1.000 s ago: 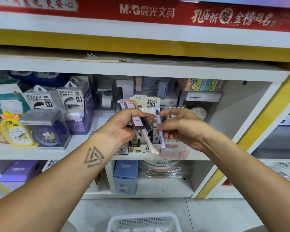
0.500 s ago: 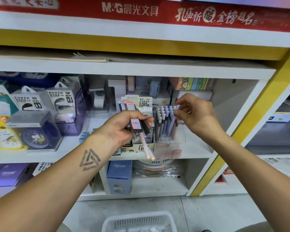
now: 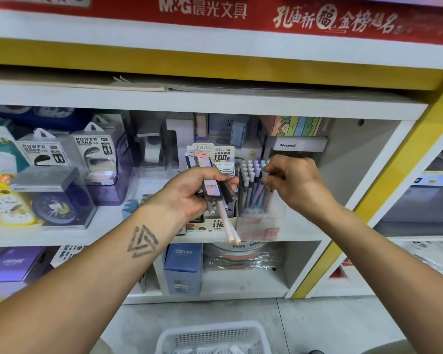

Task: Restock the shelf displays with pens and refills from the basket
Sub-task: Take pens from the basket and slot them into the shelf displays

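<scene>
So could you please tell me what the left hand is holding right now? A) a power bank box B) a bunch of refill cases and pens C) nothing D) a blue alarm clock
B: the left hand grips a bunch of refill cases and pens in front of the shelf display.

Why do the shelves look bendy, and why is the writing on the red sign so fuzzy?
Head view: the wide lens bows the white shelf edge and tilts the yellow post; the red sign sits at the frame's top edge, smeared soft; the left hand with its refill boxes is sharper; the basket is cropped at the bottom.
</scene>
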The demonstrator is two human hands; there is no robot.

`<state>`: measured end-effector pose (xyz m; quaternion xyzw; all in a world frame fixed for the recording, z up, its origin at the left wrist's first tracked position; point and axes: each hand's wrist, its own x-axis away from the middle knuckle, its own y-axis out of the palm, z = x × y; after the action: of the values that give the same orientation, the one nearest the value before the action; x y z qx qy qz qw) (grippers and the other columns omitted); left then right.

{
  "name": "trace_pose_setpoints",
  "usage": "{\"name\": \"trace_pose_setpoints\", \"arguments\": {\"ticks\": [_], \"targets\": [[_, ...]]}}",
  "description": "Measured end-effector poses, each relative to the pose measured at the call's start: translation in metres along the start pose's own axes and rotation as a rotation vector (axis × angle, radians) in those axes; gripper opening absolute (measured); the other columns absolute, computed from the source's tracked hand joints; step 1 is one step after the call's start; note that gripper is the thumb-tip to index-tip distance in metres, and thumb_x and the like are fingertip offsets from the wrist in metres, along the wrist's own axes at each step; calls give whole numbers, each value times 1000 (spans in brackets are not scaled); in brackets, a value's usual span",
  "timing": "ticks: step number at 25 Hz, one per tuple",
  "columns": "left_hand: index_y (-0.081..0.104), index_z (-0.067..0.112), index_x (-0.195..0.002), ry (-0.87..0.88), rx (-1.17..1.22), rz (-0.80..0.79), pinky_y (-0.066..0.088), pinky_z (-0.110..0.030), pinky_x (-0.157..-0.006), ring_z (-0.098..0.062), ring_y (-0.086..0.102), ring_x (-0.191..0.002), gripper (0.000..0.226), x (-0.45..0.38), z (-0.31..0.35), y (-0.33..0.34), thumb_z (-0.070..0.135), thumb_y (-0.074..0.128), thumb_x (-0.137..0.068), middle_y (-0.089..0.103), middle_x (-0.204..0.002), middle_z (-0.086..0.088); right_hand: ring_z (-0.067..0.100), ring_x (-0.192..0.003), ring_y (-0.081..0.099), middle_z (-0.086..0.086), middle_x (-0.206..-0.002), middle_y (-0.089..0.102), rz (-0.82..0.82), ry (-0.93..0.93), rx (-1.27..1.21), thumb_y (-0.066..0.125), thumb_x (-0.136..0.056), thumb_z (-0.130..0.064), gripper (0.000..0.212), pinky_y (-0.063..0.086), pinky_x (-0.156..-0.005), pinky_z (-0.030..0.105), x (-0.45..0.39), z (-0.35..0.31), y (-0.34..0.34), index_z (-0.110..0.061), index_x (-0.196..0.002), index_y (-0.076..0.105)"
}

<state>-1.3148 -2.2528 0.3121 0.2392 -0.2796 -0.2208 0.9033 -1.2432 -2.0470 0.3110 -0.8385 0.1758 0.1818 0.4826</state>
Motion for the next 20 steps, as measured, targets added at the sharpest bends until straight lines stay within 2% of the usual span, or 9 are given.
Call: {"name": "trace_pose_setpoints", "arguments": {"ticks": [6, 11, 14, 16, 17, 18, 19, 20], "targets": [[60, -11, -97, 13, 25, -7, 62, -38, -65, -29, 74, -74, 13, 2, 2, -4, -11, 53, -86, 72, -89, -29, 19, -69, 68, 1, -74, 70, 22, -33, 59, 69, -91, -9, 3, 59, -69, 40, -4, 1, 2, -9, -92, 72], [59, -12, -98, 23, 40, -2, 62, -39, -67, -30, 74, -75, 14, 3, 4, -4, -12, 52, -86, 72, -88, -29, 13, -68, 68, 0, -73, 71, -11, -57, 26, 70, -91, -8, 6, 60, -71, 39, -7, -2, 7, -7, -90, 76], [60, -11, -98, 27, 46, 2, 62, -39, -68, -29, 74, -74, 14, 4, 6, -4, -12, 51, -86, 72, -87, -28, 24, -81, 69, 6, -87, 73, -91, -71, 131, 66, -93, -8, 11, 57, -76, 40, -7, -1, 14, -5, -93, 76], [60, -10, -100, 33, 45, 7, 62, -38, -72, -28, 74, -73, 16, 5, 6, -4, -12, 52, -86, 72, -87, -27, 29, -89, 64, 8, -101, 66, -127, -70, 294, 60, -97, -12, 16, 53, -79, 39, -9, -2, 17, -3, -99, 73], [60, -9, -101, 40, 43, 11, 61, -38, -74, -27, 73, -72, 17, 5, 7, -3, -11, 52, -86, 72, -87, -26, 26, -89, 61, 6, -104, 59, -112, -80, 307, 59, -98, -15, 17, 51, -78, 36, -9, -6, 17, -4, -103, 72], [60, -9, -100, 51, 43, 15, 61, -38, -74, -27, 73, -71, 16, 5, 8, -4, -11, 53, -86, 72, -85, -25, 19, -85, 58, 3, -103, 56, -97, -100, 248, 61, -97, -18, 18, 48, -75, 32, -8, -13, 17, -7, -106, 72], [60, -8, -98, 60, 42, 19, 61, -39, -72, -27, 73, -70, 16, 5, 8, -4, -11, 54, -85, 72, -84, -24, 11, -78, 56, -1, -97, 58, -103, -101, 104, 64, -95, -23, 17, 45, -70, 27, -6, -22, 15, -13, -107, 73], [61, -6, -97, 67, 31, 22, 62, -38, -71, -26, 72, -71, 15, 5, 9, -4, -11, 54, -84, 72, -82, -22, 5, -68, 54, -3, -88, 63, -176, -44, -119, 68, -92, -30, 14, 43, -62, 24, -3, -34, 14, -21, -103, 71]]}}
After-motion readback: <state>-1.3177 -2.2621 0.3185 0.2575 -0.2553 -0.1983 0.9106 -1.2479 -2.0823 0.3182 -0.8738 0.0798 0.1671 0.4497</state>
